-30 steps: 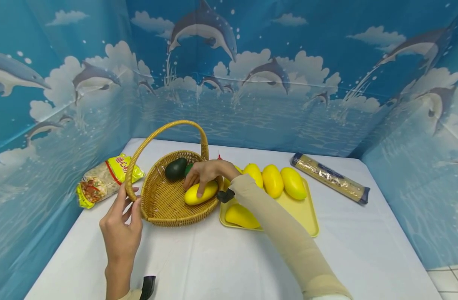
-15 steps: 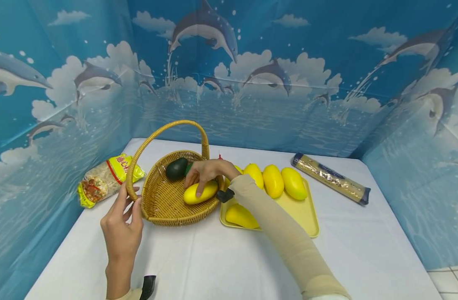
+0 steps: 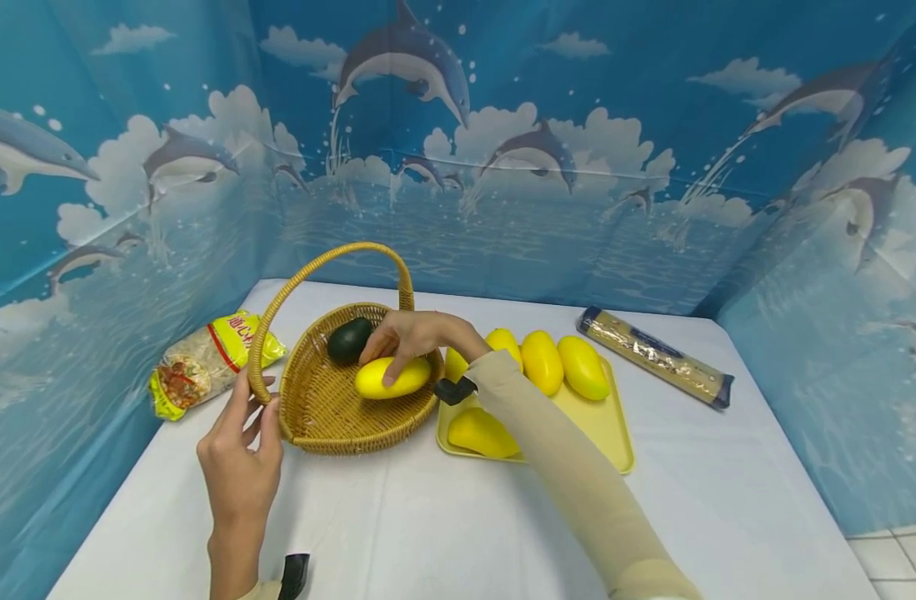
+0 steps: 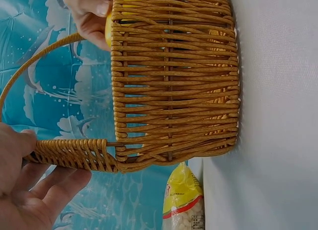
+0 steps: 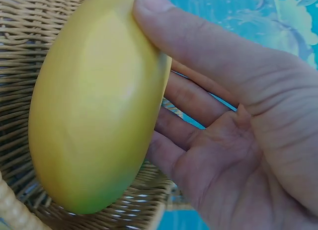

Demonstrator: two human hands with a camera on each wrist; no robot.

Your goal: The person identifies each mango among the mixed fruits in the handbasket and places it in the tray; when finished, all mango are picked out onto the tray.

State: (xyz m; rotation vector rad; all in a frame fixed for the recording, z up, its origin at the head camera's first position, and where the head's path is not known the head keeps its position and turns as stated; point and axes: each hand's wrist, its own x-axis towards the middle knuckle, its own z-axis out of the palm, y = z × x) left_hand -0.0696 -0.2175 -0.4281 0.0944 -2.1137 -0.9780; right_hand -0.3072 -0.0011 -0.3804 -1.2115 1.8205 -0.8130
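Observation:
My right hand (image 3: 412,335) grips a yellow mango (image 3: 392,379) over the right half of a wicker basket (image 3: 330,447). In the right wrist view the thumb lies along one side of this mango (image 5: 94,111), with the fingers behind it. My left hand (image 3: 243,467) holds the lower left end of the basket's arched handle (image 3: 288,287), thumb on one side and fingers on the other, as the left wrist view also shows. A dark green avocado (image 3: 349,341) lies at the back inside the basket. The right hand hides part of the basket's inside.
Right of the basket, a yellow tray (image 3: 596,433) bears several mangoes (image 3: 542,363), partly behind the right forearm. A clear and yellow food bag (image 3: 213,360) lies left of the basket. A long gold packet (image 3: 656,357) lies at the back right of the white table (image 3: 427,525).
The right hand and its mango have shifted slightly left and up inside the basket. A green item seen beside the avocado before is now hidden. The left hand keeps its hold on the handle.

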